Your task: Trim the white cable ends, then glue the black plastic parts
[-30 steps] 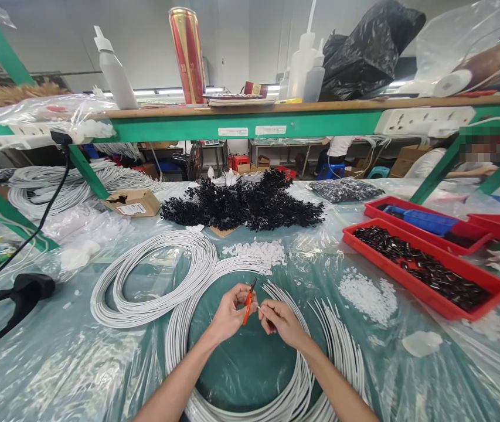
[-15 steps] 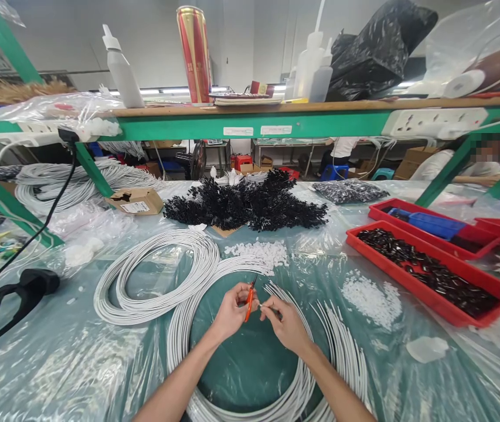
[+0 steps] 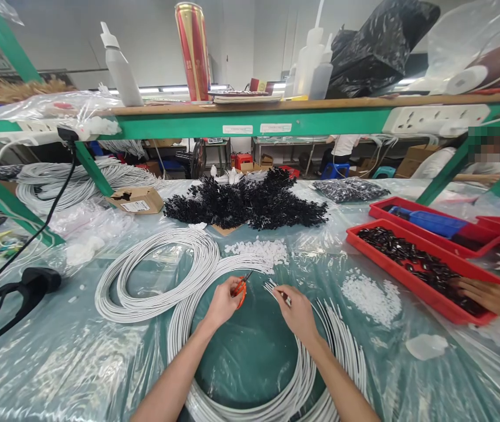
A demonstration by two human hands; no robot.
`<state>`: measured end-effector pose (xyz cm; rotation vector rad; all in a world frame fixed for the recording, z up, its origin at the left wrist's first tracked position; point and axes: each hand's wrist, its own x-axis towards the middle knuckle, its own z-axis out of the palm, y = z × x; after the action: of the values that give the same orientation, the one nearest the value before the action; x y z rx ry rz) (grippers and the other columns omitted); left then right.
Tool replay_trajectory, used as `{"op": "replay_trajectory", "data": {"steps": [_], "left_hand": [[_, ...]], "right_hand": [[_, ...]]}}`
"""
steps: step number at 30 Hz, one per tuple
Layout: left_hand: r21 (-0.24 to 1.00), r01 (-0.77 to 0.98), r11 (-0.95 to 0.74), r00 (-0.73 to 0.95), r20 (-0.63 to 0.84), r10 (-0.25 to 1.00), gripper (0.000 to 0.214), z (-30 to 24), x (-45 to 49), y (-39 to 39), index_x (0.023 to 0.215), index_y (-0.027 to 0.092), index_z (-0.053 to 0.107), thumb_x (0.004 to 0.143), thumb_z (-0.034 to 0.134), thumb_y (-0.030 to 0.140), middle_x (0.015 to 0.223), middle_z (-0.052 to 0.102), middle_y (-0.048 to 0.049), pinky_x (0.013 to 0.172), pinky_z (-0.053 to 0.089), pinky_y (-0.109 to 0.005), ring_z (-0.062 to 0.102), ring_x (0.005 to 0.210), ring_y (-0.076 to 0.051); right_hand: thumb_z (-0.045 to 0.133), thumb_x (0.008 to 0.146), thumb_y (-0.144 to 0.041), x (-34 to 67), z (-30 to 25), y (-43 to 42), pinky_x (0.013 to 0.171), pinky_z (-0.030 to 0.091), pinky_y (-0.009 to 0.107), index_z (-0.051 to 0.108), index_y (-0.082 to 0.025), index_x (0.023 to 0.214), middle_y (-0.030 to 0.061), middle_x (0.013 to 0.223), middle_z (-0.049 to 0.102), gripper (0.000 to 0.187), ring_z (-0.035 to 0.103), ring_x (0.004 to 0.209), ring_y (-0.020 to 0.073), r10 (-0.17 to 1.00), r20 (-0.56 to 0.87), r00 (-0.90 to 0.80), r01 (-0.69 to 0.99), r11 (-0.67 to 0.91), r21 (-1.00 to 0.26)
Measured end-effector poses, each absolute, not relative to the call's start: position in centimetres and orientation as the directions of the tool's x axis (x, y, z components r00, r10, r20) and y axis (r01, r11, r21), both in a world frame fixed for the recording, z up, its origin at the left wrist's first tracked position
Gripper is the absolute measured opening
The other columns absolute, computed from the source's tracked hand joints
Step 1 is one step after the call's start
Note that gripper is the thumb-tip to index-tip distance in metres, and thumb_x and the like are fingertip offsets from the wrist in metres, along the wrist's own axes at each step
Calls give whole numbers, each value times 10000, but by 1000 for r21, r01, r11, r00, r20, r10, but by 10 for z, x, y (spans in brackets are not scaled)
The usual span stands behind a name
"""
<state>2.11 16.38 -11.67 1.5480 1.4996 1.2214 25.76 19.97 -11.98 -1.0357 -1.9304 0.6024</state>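
Drew right hand away from left hand since half a second ago, over to the fanned cut tips of a large round coil of thin white wire, laid on the plastic-covered green table between the forearms. Keeping left fingers curled closed around small orange-handled metal scissors, blades pointing away and rightward. Bending right fingers nearly together at the tips; cannot tell whether gripping one (too small to make out). To the left, see a second white wire coil, overlapping the first. Beyond, see a heap of small white pieces, then a bushy black bundle. At right, see a long red plastic tray of shiny dark pieces, now with a co-worker's hand inside.
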Motion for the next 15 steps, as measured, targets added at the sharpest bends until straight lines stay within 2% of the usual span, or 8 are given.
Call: {"op": "replay_trajectory", "data": {"steps": [4,7,11,15], "left_hand": [[876,477,-71,-115,143,983,152,-126,9,170,986,162,619,851,581,220,772,679,-13,639,366,-248,562,654,-152],[843,535,-44,-130,134,982,124,-126,7,172,961,165,611,845,569,166,744,667,2,633,352,-249,543,632,-147],[815,579,-24,-145,132,981,125,-125,8,171,947,167,606,837,575,114,725,657,16,632,346,-244,538,627,-144],[805,593,-13,-157,132,979,141,-125,8,172,943,165,613,831,581,88,726,661,16,630,349,-242,555,631,-146]], "right_hand": [[401,1049,-559,270,-123,213,720,479,345,728,-187,963,113,906,694,502,620,743,232,855,465,-230,504,513,-695],[381,1040,-573,276,-125,219,725,496,372,751,-176,954,123,870,693,549,622,705,243,863,453,-225,535,498,-683],[406,1027,-544,277,-129,222,732,514,397,762,-181,939,130,866,721,516,637,695,255,868,422,-262,554,493,-671],[450,1020,-498,277,-128,223,776,523,407,754,-201,1049,137,982,759,425,683,800,287,886,377,-272,588,462,-664]]}}
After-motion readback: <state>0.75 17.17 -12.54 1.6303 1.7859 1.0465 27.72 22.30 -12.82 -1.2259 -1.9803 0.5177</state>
